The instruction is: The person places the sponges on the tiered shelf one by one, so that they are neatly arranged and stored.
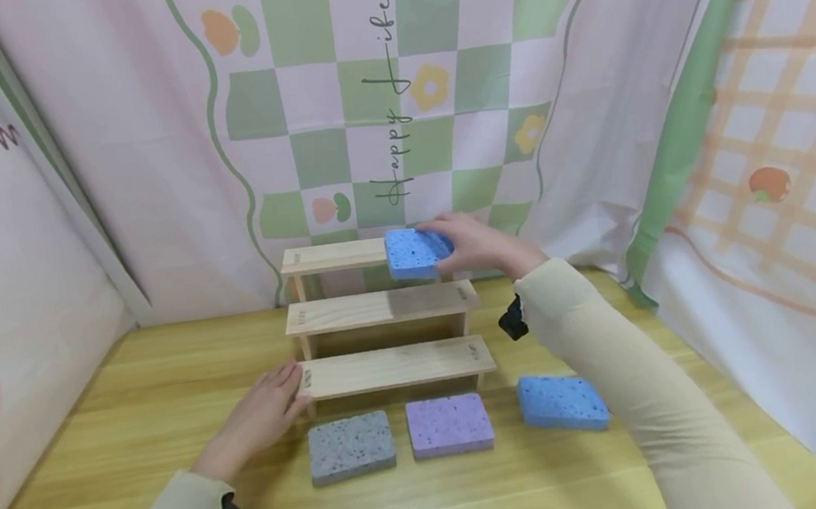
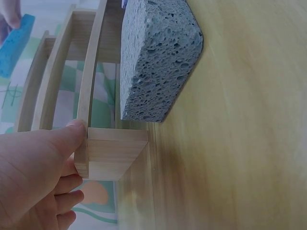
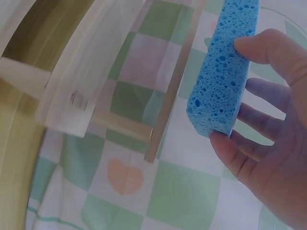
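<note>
My right hand (image 1: pixel 485 245) grips a blue sponge (image 1: pixel 414 254) by its right side, thumb and fingers on opposite edges. In the head view this sponge covers the right part of the top step of a three-step wooden rack (image 1: pixel 390 368). A gap shows between sponge (image 3: pixel 220 72) and top step in the right wrist view. My left hand (image 1: pixel 264 415) holds the left end of the bottom step, its thumb (image 2: pixel 72 136) on the step's edge and the other fingers curled. In front of the rack lie a grey sponge (image 1: pixel 351 447), a purple sponge (image 1: pixel 450 424) and another blue sponge (image 1: pixel 562 402).
The rack and sponges stand on a wood-grain table (image 1: pixel 167 379). A checked curtain (image 1: pixel 316 90) hangs close behind the rack. More printed cloth (image 1: pixel 782 190) closes off the right side, and a white cloth (image 1: pixel 14 271) the left.
</note>
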`<state>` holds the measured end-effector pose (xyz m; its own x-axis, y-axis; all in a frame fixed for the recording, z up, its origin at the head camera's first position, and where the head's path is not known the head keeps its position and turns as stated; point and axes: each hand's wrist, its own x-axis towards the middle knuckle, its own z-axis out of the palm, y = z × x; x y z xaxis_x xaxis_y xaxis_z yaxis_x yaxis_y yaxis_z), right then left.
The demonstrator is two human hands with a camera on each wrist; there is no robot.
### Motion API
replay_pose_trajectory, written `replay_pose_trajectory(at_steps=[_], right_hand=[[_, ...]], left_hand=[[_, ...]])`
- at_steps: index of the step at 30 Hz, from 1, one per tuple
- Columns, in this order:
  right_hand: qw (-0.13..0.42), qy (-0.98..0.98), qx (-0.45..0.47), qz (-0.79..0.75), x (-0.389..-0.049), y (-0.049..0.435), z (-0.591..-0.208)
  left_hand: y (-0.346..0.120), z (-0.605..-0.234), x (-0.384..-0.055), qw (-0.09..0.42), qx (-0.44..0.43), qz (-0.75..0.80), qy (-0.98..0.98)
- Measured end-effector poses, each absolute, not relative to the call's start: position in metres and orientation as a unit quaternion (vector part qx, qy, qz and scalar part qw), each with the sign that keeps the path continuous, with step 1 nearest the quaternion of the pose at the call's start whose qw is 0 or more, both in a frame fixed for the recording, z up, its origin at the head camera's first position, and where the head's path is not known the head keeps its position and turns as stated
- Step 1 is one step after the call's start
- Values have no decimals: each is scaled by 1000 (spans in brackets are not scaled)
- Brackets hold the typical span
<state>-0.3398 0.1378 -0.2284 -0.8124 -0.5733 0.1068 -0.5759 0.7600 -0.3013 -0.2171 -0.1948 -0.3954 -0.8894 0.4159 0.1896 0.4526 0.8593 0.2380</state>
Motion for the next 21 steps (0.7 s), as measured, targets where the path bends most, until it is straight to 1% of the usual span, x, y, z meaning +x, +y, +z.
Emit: replay_pose_trajectory(at_steps=[9, 16, 21], right_hand=[[6, -942, 298, 156, -347, 118, -232], [-1, -942, 294, 159, -352, 101, -234], [7, -941, 303, 149, -354, 87, -236]], left_hand=[[-195, -396, -217, 80, -236, -136, -959], [-195, -396, -217, 77, -235, -138, -959], [-195, -394, -217, 77, -234, -136, -960]])
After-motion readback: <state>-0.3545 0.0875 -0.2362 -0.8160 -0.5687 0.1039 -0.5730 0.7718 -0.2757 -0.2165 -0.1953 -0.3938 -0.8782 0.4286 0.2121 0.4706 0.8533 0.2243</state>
